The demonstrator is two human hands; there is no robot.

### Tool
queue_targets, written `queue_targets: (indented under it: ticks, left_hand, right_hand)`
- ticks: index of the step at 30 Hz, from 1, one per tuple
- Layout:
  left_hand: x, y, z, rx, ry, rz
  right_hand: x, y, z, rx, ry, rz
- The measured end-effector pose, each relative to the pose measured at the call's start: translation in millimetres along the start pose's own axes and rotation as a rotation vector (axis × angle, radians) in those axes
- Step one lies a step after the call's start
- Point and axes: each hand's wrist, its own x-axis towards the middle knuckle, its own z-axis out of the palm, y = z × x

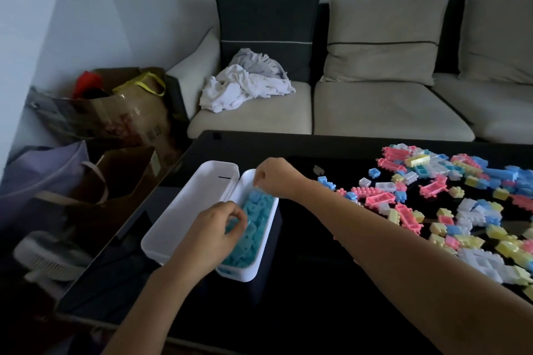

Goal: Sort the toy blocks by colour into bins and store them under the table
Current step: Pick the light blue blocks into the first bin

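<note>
near the table's (317,282) left edge, both hands work over the white bin (261,251) of blue blocks (253,228): left hand (212,235) pinching one, right hand (274,177) with fingers narrowed, contents unclear; a nudge could tip the bin off the edge.

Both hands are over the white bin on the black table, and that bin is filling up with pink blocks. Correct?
Not quite. The head view shows both hands, left hand and right hand, over the white bin on the black table, but the blocks in it are blue, not pink.
</note>
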Motion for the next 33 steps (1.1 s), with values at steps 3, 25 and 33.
queue_targets:
  ticks: [3, 25, 33]
  left_hand:
    - [-0.2, -1.8, -1.1, 0.034, -0.047, 0.003]
    - [-2.6, 9.8, 15.2, 0.269, 0.082, 0.017]
    - [-4.6, 61.2, 60.5, 0.041, 0.074, 0.325]
  right_hand:
    - [9.5, 1.9, 11.7, -0.313, -0.081, -0.130]
    - [-56.2, 64.9, -32.4, 0.691, 0.042, 0.091]
    - [-117.9, 153.0, -68.1, 0.447, 0.067, 0.171]
